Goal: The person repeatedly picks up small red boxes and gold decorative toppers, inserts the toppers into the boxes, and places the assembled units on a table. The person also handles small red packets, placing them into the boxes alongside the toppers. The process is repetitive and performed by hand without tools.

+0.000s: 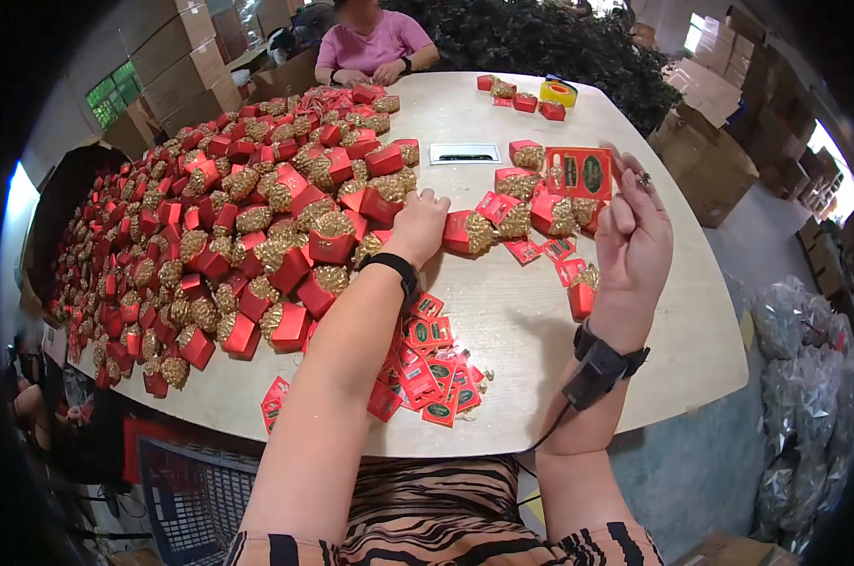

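Note:
My right hand (633, 226) is raised over the right part of the table, its fingers closed on a red card (565, 174) with a dark oval on it. A small gold-coloured bit shows by its fingertips. My left hand (421, 226) rests at the right edge of a large pile of red-and-gold ornaments (330, 238). Its fingers are curled, and whatever they grip is hidden. Between my hands stand several more ornaments (469, 232), each with a red base and a gold bumpy body. Small red cards (524, 250) lie beside them.
A heap of loose red cards (431, 377) lies near the front edge of the pale table (672, 377). A yellow tape roll (558, 91) stands at the far right. A person in pink (375, 47) sits opposite. A blue basket (200, 500) is below the table's left front.

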Demonstrator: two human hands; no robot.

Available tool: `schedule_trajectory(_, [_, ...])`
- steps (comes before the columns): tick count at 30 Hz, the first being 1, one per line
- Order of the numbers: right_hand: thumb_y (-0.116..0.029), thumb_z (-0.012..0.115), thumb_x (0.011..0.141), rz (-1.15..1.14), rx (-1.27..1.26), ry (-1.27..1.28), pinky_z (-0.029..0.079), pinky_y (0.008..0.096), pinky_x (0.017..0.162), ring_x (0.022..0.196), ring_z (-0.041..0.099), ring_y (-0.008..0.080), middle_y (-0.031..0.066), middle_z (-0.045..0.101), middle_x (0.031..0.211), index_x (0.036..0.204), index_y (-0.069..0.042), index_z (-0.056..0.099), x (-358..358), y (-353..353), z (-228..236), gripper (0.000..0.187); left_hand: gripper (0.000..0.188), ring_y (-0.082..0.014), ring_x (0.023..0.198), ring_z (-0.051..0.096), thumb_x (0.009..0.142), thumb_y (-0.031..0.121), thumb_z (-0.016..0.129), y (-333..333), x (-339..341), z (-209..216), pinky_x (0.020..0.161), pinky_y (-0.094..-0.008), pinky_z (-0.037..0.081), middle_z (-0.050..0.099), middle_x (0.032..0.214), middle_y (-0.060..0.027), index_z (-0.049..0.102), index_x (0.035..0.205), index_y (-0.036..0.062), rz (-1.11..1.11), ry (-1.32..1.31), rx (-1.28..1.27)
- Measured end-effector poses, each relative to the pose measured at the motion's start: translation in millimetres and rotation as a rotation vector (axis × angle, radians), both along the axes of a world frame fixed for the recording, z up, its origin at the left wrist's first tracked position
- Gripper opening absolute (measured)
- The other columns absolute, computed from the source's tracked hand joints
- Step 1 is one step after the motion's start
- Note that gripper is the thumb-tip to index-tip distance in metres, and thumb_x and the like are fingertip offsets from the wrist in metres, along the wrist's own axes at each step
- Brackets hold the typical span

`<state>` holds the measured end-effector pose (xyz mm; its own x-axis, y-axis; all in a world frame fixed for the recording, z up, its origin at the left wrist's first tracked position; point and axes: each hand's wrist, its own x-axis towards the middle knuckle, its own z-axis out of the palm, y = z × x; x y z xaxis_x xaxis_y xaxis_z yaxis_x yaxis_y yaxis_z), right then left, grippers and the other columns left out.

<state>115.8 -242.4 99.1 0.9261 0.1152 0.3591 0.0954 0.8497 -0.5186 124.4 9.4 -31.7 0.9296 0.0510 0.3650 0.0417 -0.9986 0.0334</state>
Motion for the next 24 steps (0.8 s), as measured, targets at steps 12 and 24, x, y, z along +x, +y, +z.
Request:
schedule_trajectory(12, [-0.004, 0.053, 0.088, 0.022, -0.456, -0.056, 0.043, 0.0179, 0.05, 0.056, 0.055, 0.0061, 0.0052, 0.063, 0.076, 0.1, 0.005, 0.064, 4.0, 32.3, -16.0, 0.018, 0.044, -0.0225, 0.096, 0.06, 0.085, 0.029, 0.059, 7.9, -105.7, 88.3, 0.07, -0.0361, 0.055, 0.058, 0.11, -0.0119, 0.049, 0.119, 0.0042, -0.288, -0.33, -2.133])
schedule_trajectory(24, [-0.018, 0.045, 0.091, -0.114, -1.15, -0.979, 0.041, 0.0446, 0.07, 0.08, 0.052, 0.0387, 0.0202, 0.051, 0.079, 0.083, 0.002, 0.051, -51.8, 112.4, -48.1, 0.022, 0.037, -0.0225, 0.1, 0.059, 0.087, 0.028, 0.059, 1.7, -182.1, 64.0, 0.078, -0.0395, 0.054, 0.059, 0.111, -0.0087, 0.051, 0.119, 0.0095, -0.139, -0.471, -2.326])
